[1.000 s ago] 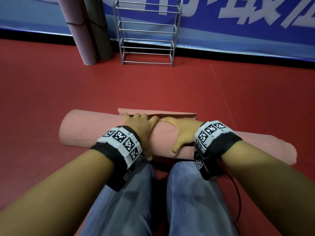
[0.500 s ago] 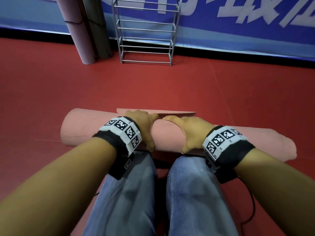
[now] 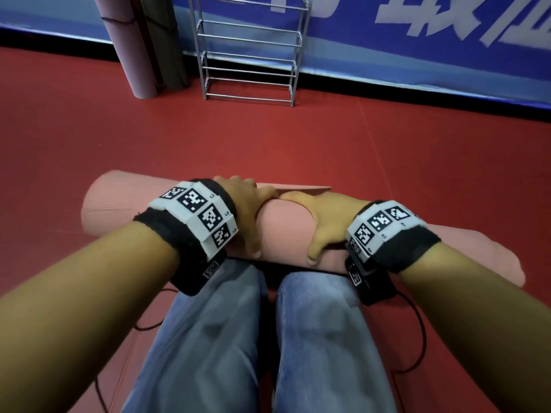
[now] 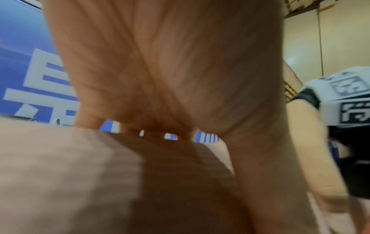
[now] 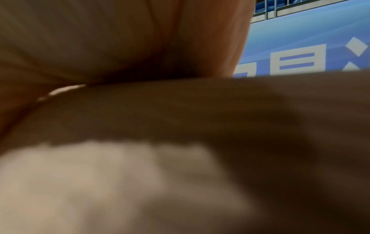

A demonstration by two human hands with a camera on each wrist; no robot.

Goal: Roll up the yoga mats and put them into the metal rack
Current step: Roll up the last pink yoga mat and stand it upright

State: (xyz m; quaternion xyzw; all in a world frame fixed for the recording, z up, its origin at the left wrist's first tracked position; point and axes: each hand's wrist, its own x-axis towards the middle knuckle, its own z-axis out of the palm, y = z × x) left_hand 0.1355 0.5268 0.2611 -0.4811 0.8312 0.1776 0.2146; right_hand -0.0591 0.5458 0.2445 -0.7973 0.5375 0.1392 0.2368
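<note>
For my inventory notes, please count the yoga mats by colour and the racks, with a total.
Pink mats: 2, the rolled mat under both hands and the upright mat by the wall.
Dark olive mats: 1, upright.
Metal racks: 1.
Total: 4.

A: What filled the right wrist view?
B: The right hand [image 5: 120, 39] pressed on the blurred pink mat [image 5: 200, 118].
A: And farther off?
B: A blue banner [image 5: 300, 52], far right.
</note>
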